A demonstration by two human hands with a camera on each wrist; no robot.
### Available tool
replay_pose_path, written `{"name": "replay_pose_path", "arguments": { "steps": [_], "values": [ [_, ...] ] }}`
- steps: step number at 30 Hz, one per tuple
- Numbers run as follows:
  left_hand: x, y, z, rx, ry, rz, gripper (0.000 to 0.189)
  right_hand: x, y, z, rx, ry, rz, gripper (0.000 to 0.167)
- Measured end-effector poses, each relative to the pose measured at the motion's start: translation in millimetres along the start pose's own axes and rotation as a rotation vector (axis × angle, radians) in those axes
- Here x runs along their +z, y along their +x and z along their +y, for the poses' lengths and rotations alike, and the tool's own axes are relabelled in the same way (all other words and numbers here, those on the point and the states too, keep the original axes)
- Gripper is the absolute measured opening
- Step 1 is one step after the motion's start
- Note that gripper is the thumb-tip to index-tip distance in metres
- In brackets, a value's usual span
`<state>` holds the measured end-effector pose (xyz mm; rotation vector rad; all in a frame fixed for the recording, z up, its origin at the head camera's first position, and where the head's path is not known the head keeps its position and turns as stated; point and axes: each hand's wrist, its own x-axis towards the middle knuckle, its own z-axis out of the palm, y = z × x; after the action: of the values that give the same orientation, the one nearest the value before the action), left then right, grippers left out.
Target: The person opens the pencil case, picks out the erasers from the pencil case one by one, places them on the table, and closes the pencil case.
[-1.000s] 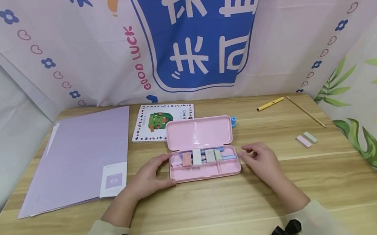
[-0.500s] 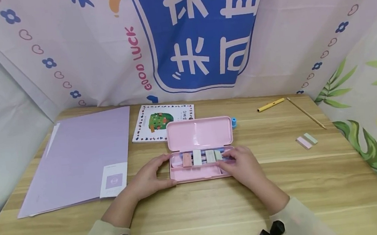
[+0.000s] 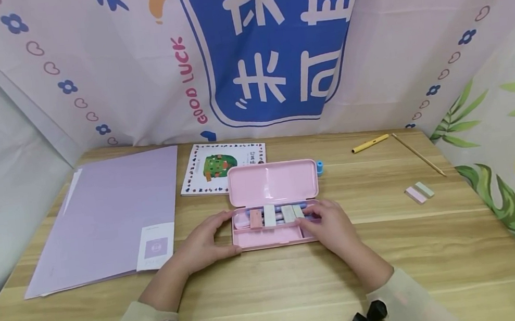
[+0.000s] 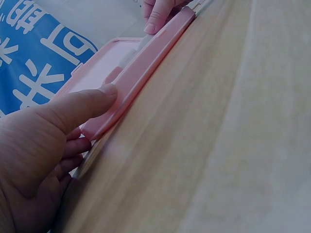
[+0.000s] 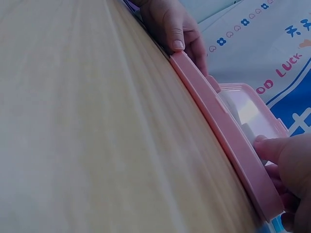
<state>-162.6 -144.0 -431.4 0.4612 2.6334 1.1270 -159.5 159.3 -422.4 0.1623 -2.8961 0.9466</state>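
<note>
A pink pencil case stands with its lid raised. My left hand holds its left end, thumb at the front corner and fingers along the side. Pens lie in the back compartment, with a reddish eraser, a white eraser, a greyish eraser and a pale green eraser across them. Thumb and fingers of my right hand pinch the green eraser, which leans against the greyish one. In the right wrist view, the right thumb reaches over the case's front edge.
A large lilac folder lies at left. A booklet is partly behind the lid, and a small blue object sits beside it. At right are a yellow pen, a thin pencil and two erasers.
My right hand has moved left from beside the case onto the green eraser, which has since tilted against the greyish one. The left hand has stayed at the case's left end.
</note>
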Motion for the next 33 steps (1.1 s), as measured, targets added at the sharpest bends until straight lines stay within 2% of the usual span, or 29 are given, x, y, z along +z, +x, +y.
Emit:
{"name": "replay_pose_path", "arguments": {
  "steps": [6, 12, 20, 24, 31, 33],
  "values": [
    [-0.1, -0.6, -0.3, 0.005, 0.002, 0.001, 0.086, -1.5, 0.7, 2.9, 0.002, 0.031, -0.024, 0.027],
    [-0.1, -0.9, 0.1, 0.008, -0.004, 0.002, 0.085, -4.7, 0.1, 4.6, 0.019, 0.069, -0.041, 0.032],
    [0.4, -0.6, -0.8, 0.005, 0.001, 0.002, 0.085, -6.4, -0.5, 0.1, 0.088, 0.052, -0.058, 0.040],
    [0.3, -0.7, -0.9, 0.006, -0.001, 0.001, 0.085, -6.7, -0.1, -0.2, 0.092, 0.032, -0.060, 0.039],
    [0.0, -0.6, -0.1, 0.006, -0.002, 0.001, 0.085, -16.1, 0.3, 9.5, 0.017, 0.071, 0.014, 0.030],
    [0.1, -0.2, -0.1, 0.008, -0.004, 0.001, 0.085, -21.4, -0.1, 16.1, 0.019, 0.082, 0.041, 0.030]
  ]
}}
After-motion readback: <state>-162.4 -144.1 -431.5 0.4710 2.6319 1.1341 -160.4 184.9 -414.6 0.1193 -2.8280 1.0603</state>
